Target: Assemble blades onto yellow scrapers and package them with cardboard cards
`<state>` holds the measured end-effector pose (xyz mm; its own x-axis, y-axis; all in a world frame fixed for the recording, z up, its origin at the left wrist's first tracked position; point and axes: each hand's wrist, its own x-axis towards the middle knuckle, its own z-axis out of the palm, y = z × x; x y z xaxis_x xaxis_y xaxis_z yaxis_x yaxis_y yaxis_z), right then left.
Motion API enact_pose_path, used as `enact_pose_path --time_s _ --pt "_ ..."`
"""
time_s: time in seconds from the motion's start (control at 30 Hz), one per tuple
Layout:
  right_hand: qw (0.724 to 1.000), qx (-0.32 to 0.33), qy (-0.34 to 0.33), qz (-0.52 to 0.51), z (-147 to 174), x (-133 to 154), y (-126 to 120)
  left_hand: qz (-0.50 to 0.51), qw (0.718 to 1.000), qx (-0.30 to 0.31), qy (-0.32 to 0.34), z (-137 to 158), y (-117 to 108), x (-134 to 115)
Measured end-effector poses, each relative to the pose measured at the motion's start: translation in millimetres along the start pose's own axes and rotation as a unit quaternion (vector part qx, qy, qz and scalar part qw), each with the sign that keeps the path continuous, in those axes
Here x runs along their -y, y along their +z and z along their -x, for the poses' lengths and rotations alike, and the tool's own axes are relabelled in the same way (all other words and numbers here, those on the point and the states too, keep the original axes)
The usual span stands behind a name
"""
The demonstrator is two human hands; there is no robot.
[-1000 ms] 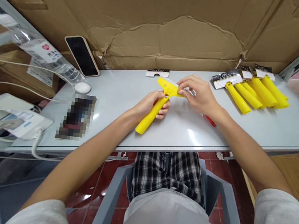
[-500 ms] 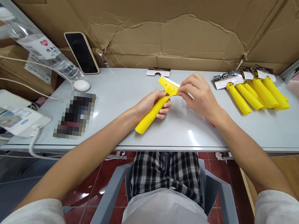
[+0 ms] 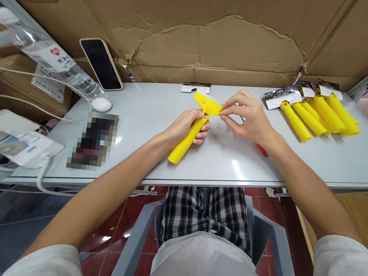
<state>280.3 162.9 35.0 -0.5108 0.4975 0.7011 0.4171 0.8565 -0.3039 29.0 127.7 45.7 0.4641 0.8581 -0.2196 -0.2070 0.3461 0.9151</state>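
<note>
My left hand (image 3: 190, 127) is wrapped around the handle of a yellow scraper (image 3: 184, 146), which slants over the table with its wide head pointing away from me. With thumb and fingertips, my right hand (image 3: 246, 114) pinches the right end of the scraper's head. A pale strip shows along the head's far edge. Beneath my right hand and wrist lies a tool with a red handle (image 3: 262, 149), mostly hidden. Behind the scraper's head, a black-and-white card header (image 3: 195, 87) lies by the cardboard.
Several yellow scraper handles (image 3: 296, 121) with black-and-white cards (image 3: 282, 98) lie at the right. On the left are a water bottle (image 3: 50, 55), a leaning phone (image 3: 101, 64), a white oval object (image 3: 101, 104), a blurred-out item (image 3: 93, 142) and a power strip (image 3: 33, 150) with cables. Cardboard (image 3: 250, 47) walls the back.
My right fingers have shifted slightly on the scraper's head, and more of the red handle shows beside my wrist. My left hand keeps its hold.
</note>
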Motion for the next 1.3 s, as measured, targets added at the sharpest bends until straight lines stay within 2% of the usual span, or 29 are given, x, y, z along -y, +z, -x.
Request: enact_pose_path --time_s 0.2,0.33,0.7,0.93,1.03,1.13,1.3 --pt "0.998 -0.029 0.039 -0.027 -1.8 3.2 -1.0 -0.039 0.999 0.009 0.023 3.8 2.6 -2.8" --pt "0.999 -0.023 0.032 -0.022 -1.8 2.1 0.7 -0.043 0.999 0.002 0.021 4.4 2.9 -3.3" --pt "0.997 0.013 0.018 0.071 4.1 -4.0 9.2 -0.052 0.998 -0.01 0.02 4.9 5.1 -0.8" --pt "0.998 -0.044 0.033 -0.014 -0.9 -0.3 6.0 -0.035 0.999 -0.009 0.016 7.8 8.1 -4.4" --pt "0.993 -0.079 0.077 -0.043 -4.0 6.6 1.5 -0.03 0.999 -0.006 0.014 8.1 7.3 -4.8" --pt "0.979 -0.098 0.158 -0.083 -6.8 11.0 -2.2 -0.034 0.999 0.0 0.018 7.9 5.6 -4.3" --pt "0.938 -0.045 0.276 -0.205 -9.3 12.2 -3.8 -0.049 0.998 0.013 0.03 8.1 4.8 -4.4"
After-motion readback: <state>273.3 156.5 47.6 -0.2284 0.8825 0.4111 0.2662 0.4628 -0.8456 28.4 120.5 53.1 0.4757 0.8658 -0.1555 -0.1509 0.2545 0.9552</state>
